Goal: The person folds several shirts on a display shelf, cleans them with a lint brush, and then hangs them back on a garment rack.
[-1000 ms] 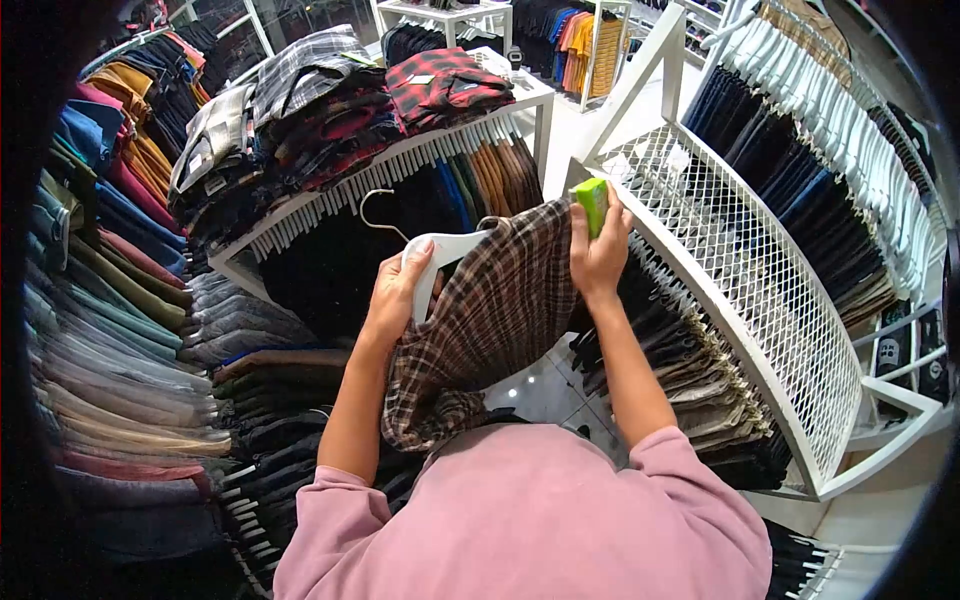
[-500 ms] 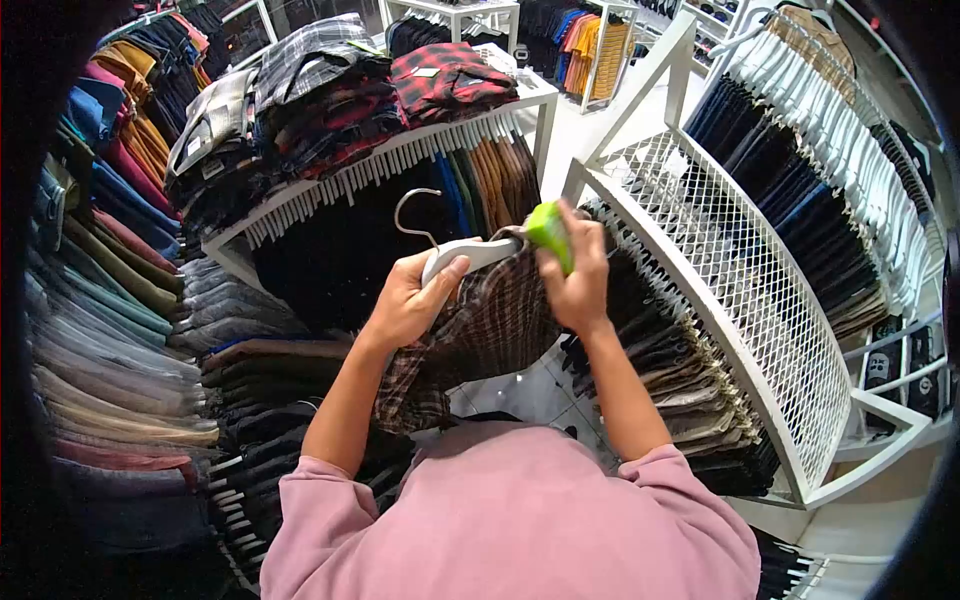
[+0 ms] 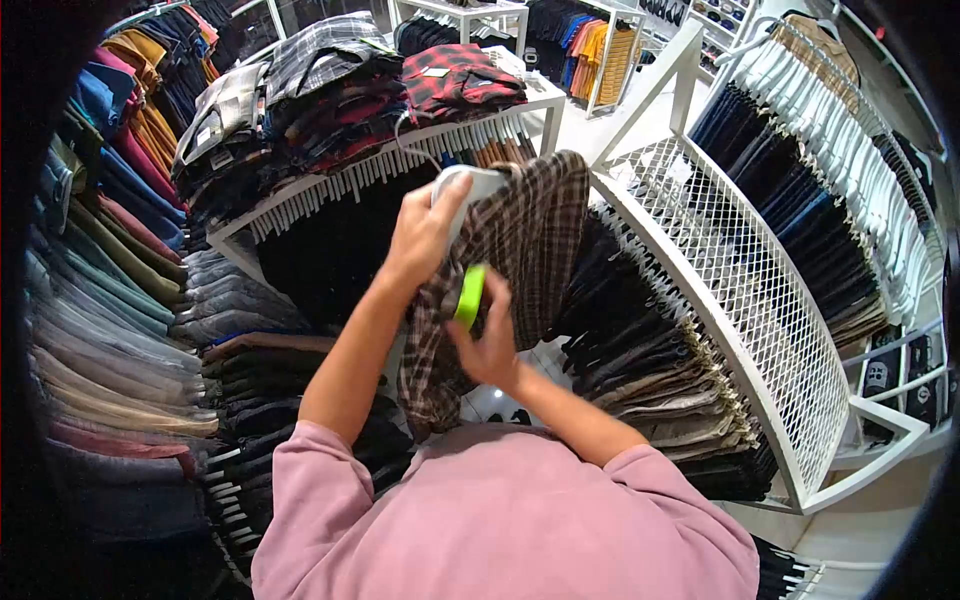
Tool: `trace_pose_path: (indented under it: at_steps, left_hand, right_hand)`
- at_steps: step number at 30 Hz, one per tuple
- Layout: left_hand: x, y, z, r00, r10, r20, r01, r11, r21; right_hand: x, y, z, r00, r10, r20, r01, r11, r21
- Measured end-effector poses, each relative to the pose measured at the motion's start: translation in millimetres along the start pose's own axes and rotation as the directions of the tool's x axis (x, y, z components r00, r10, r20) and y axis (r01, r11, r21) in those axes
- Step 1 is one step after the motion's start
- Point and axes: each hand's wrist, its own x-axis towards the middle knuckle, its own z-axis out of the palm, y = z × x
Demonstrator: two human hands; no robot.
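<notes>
My left hand [image 3: 418,238] is closed around one arm of a white hanger [image 3: 482,184], its thin metal hook pointing up and away. From the hanger hangs a brown plaid shirt [image 3: 537,235], its far shoulder raised and its lower part falling toward my chest. A small bright green block-like object [image 3: 469,297] is gripped in my right hand [image 3: 490,345], close against the near side of the shirt. That hand is slightly blurred, and its fingers partly hide the green object.
Folded plaid shirts [image 3: 460,88] lie on a white rack [image 3: 545,100] ahead, with garments hanging below. On the right stands a white mesh-topped rack [image 3: 735,270] over hanging trousers [image 3: 670,390]. Rows of hanging clothes [image 3: 120,340] line the left side.
My right hand has moved down and left with the green object, from the hanger's far end to the near side of the shirt. My left hand has raised and tilted the hanger.
</notes>
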Motion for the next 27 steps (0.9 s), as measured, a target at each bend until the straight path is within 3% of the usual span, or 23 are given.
trace_pose_path:
  at_steps: [2,3,4,6,8,10,11,12,14,16,17,18,20,22,24,26,27]
  left_hand:
    - [15,5,-10,1.0,-0.004,-0.026,0.002,0.996,-0.091]
    - [21,3,-17,0.998,-0.025,-0.05,0.023,0.999,-0.045]
    - [23,5,-21,0.998,-0.025,-0.065,0.022,0.999,-0.041]
    - [20,11,-19,0.997,-0.07,-0.016,0.067,0.989,-0.13]
    - [22,5,-16,0.998,-0.06,0.005,0.06,0.987,-0.149]
    - [24,-2,-4,1.0,-0.001,-0.015,-0.002,0.978,-0.209]
    - [27,-4,-2,1.0,-0.011,-0.012,0.008,0.977,-0.211]
    - [27,-3,-4,1.0,-0.007,-0.016,0.004,0.977,-0.211]
    - [28,1,-12,0.998,-0.044,-0.053,0.031,0.975,-0.219]
    - [31,-7,-22,0.998,-0.029,-0.055,0.018,0.982,-0.188]
    - [33,-9,-24,0.996,-0.048,-0.069,0.036,0.984,-0.175]
    - [30,-13,-24,0.994,-0.074,-0.082,0.059,0.985,-0.163]
    - [22,0,-13,0.992,-0.102,-0.069,0.079,0.957,-0.279]
    - [23,-1,-4,0.995,-0.051,-0.082,0.03,0.972,-0.233]
    - [25,-1,-5,0.997,-0.022,-0.078,0.002,0.968,-0.252]
    - [28,-4,-16,0.993,-0.073,-0.091,0.057,0.984,-0.168]
    - [27,-4,-15,0.994,-0.008,-0.107,-0.015,0.978,-0.207]
  right_hand:
    - [-21,-3,-8,0.922,-0.248,0.299,0.24,0.969,0.061]
    - [-20,3,-20,0.868,-0.305,0.392,0.302,0.951,0.072]
    - [-7,5,-27,0.871,-0.358,0.337,0.341,0.933,0.11]
    - [22,15,-32,0.955,-0.269,0.128,0.278,0.959,-0.053]
    - [54,17,-29,0.998,0.004,-0.057,-0.008,0.998,-0.066]
    - [74,8,-25,0.996,-0.051,-0.079,0.04,0.989,-0.139]
    - [71,-1,-21,0.991,-0.125,-0.048,0.119,0.987,-0.113]
    - [58,-15,-17,0.997,-0.068,-0.035,0.067,0.997,-0.028]
    - [42,-26,-29,0.915,-0.325,0.237,0.307,0.945,0.112]
    - [32,-36,-51,0.754,-0.342,0.561,0.327,0.936,0.131]
    - [34,-29,-50,0.8,-0.43,0.419,0.409,0.901,0.145]
    - [43,-22,-49,0.865,-0.398,0.305,0.382,0.917,0.112]
    - [72,-22,-42,0.981,-0.194,0.022,0.196,0.976,-0.095]
    - [81,-11,-34,0.998,0.047,0.041,-0.047,0.999,0.0]
    - [67,-28,-28,0.992,-0.113,0.049,0.111,0.993,0.043]
    - [39,-43,-31,0.892,-0.341,0.298,0.34,0.939,0.057]
    - [32,-49,-38,0.817,-0.389,0.426,0.392,0.916,0.085]
